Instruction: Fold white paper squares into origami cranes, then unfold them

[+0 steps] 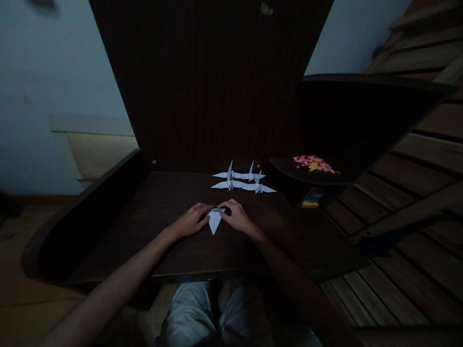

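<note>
Clamped lightly at its two upper corners by the left hand (193, 220) and right hand (238, 217), one kite-shaped sheet of folded white paper (214, 221), creased down its middle, lies on the dark wood-grained desk (173, 193), its top edge partly covered by the fingers. Just beyond that paper stand what look like four sharp-winged paper cranes (238, 184), overlapping enough to blur the count. Farther right of it, one curved shelf (282, 168) bears tiny pink, red and yellow pieces (314, 163), too small to number, above a shadowed, yellow-edged object (310, 204) I cannot identify.
</note>
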A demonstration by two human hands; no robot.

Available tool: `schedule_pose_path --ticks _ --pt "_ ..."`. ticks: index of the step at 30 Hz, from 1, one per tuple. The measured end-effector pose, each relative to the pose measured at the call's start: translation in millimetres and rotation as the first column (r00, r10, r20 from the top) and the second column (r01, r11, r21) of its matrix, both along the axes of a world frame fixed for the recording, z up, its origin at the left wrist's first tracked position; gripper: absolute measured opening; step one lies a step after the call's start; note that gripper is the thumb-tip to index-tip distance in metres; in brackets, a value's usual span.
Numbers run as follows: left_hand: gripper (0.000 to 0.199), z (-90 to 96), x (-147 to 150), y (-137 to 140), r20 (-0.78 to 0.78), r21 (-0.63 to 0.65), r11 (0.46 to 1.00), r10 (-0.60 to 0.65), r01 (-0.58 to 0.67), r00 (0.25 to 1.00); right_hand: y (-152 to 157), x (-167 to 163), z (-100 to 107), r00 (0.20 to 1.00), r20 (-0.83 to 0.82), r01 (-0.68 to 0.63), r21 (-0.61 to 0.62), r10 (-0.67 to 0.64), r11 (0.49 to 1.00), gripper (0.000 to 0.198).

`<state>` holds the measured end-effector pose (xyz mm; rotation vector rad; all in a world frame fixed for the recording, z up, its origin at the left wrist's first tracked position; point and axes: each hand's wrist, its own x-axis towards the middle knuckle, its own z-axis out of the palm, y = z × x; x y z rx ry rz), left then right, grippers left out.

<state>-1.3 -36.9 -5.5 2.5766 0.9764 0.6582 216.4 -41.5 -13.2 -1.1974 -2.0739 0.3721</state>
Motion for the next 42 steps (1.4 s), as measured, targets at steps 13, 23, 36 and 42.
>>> schedule_pose_path --ticks 13,23,36,42 --pt "0.073 8.7 9 -2 0.297 -0.272 0.960 0.143 -0.060 0.944 6 -13 -1 0.814 -0.581 -0.099 -0.178 -0.023 0.979 0.016" --pt "0.072 8.6 10 0 0.604 -0.296 0.952 0.252 -0.080 0.756 8 -17 3 0.683 -0.730 -0.159 -0.202 -0.040 0.966 0.031" --pt "0.043 12.9 10 -13 0.557 0.210 0.956 0.055 -0.204 0.829 6 -21 3 0.530 -0.847 -0.284 -0.229 -0.046 0.931 0.040" --pt "0.039 10.5 3 -10 0.489 0.378 0.918 -0.087 -0.121 0.868 7 -21 1 0.589 -0.808 -0.286 -0.206 0.002 0.936 0.032"
